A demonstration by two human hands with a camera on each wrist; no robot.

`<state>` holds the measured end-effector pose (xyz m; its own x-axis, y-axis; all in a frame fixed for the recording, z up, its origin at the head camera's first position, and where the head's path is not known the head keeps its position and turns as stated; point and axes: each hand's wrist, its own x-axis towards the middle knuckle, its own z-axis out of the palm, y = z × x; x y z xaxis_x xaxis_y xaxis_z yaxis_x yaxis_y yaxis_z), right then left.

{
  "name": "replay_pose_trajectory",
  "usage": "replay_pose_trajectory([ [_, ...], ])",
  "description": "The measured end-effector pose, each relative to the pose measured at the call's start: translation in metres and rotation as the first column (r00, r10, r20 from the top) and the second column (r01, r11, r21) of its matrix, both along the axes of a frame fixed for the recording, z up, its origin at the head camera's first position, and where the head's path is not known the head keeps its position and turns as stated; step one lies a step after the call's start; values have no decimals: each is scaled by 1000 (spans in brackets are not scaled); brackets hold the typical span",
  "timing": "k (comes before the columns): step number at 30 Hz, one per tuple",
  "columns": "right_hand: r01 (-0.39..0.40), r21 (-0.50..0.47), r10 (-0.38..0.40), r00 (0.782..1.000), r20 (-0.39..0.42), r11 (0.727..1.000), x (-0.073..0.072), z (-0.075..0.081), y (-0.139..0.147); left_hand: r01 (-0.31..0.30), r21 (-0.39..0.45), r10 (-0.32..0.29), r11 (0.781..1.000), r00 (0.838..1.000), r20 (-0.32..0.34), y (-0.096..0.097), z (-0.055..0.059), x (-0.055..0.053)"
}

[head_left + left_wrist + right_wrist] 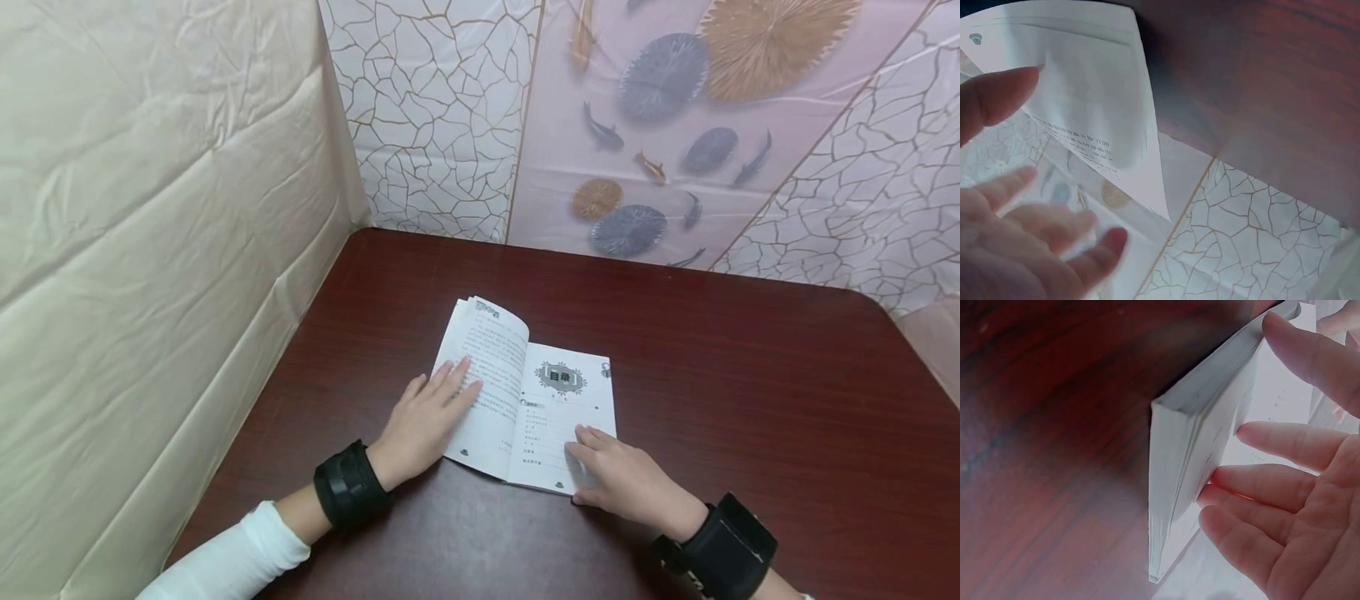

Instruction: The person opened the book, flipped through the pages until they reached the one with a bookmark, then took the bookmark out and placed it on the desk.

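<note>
An open book (540,450) lies on the dark red-brown table, printed text on its left page (495,358) and a grey ornamental heading on its right page. My left hand (423,425) is spread over the left page near the outer edge, its fingers nearly straight. In the left wrist view that page (1085,87) curves upward, with the thumb in front of it. On the lower right page rest the extended fingertips of my right hand (626,483), the thumb by the bottom corner. The right wrist view shows the thick page block (1169,456) beside those fingers.
The table (750,400) extends well to the right of the book. A cream cloth wall (165,250) borders its left side. Behind the far edge hangs a patterned curtain (435,125) with a pink panel. Both wrists carry black bands (351,485).
</note>
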<state>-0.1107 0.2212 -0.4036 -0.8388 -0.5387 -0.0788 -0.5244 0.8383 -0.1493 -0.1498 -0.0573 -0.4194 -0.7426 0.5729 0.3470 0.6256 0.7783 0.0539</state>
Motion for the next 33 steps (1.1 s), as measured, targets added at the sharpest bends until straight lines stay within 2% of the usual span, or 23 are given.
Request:
replay_pose_trajectory([
  [5,4,1,-4,1000,5,1000,0,0,0,118,-76,-116,990,993,34,2,0,-1],
  [14,4,-1,-4,1000,9,1000,0,-1,0,208,-175,-199,962,978,64,2,2,-1],
  [19,16,-2,-16,1000,22,1000,1,-1,-1,230,-228,-222,946,973,60,3,2,0],
  [23,14,-3,-14,1000,25,1000,0,-2,-1,226,-256,-214,940,974,74,4,1,0],
  [27,7,-3,-7,1000,16,1000,0,-3,0,209,-263,-191,942,977,91,5,0,0],
  [33,12,-2,-12,1000,16,1000,1,-2,-1,195,-226,-178,954,979,94,5,-2,1],
])
